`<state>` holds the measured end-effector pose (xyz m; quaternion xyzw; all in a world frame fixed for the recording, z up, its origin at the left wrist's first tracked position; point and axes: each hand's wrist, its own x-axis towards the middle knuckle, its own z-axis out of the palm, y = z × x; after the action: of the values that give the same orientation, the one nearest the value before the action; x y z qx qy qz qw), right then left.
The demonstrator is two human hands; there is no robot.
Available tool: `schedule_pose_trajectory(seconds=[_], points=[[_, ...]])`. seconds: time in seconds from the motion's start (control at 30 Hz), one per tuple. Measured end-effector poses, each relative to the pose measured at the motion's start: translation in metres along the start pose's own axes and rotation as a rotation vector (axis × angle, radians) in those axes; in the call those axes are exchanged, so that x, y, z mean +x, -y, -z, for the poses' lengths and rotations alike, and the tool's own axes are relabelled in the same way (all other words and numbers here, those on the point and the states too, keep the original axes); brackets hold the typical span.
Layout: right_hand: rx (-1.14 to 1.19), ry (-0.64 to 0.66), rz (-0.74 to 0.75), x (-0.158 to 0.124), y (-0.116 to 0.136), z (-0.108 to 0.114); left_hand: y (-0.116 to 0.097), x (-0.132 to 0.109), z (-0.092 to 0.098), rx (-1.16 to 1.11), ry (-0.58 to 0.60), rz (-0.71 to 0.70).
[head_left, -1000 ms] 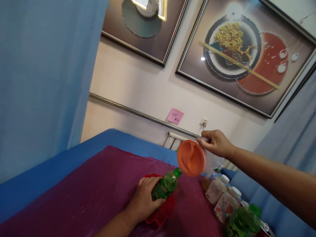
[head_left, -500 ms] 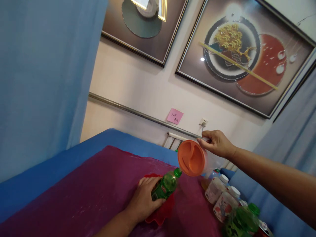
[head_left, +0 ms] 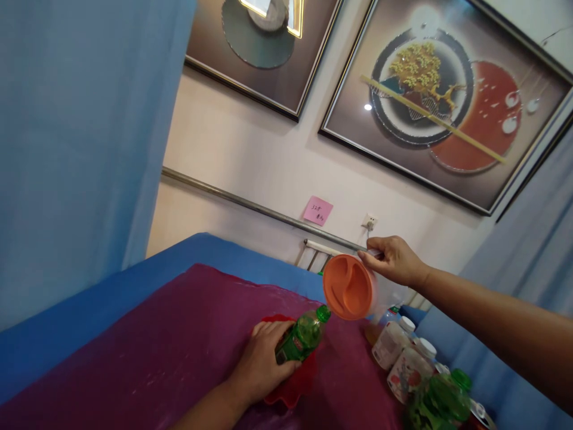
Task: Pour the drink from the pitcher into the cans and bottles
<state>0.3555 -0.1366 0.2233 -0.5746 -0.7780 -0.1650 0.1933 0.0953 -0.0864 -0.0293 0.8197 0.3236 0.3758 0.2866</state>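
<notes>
My left hand (head_left: pixel 264 358) is wrapped round a green plastic bottle (head_left: pixel 302 337) with a green cap on. The bottle leans to the right, over a red scalloped dish (head_left: pixel 290 391) that my hand partly hides. My right hand (head_left: pixel 396 260) is closed on the handle of a clear jug whose round orange lid (head_left: pixel 348 286) faces me. The jug is tipped toward the left, and its lid is close to the bottle's cap, with a small gap between them. Behind the lid, the jug's see-through body (head_left: pixel 389 292) shows only faintly.
A dark pink sheet (head_left: pixel 179 346) covers the blue-draped table (head_left: pixel 215 251). Along its right side stand two white-capped bottles (head_left: pixel 407 373), a larger green bottle (head_left: pixel 441 400) and a can (head_left: pixel 481 412). A blue curtain (head_left: pixel 80 149) hangs at left; a metal rail (head_left: pixel 250 204) crosses the wall.
</notes>
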Motion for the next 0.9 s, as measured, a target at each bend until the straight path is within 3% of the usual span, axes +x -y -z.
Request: schedule_pose_trajectory(seconds=[0.9], points=[[0.011, 0.014, -0.008, 0.0020, 0.0015, -0.0024, -0.0001, -0.0001, 0.0004, -0.010, 0.019, -0.002]])
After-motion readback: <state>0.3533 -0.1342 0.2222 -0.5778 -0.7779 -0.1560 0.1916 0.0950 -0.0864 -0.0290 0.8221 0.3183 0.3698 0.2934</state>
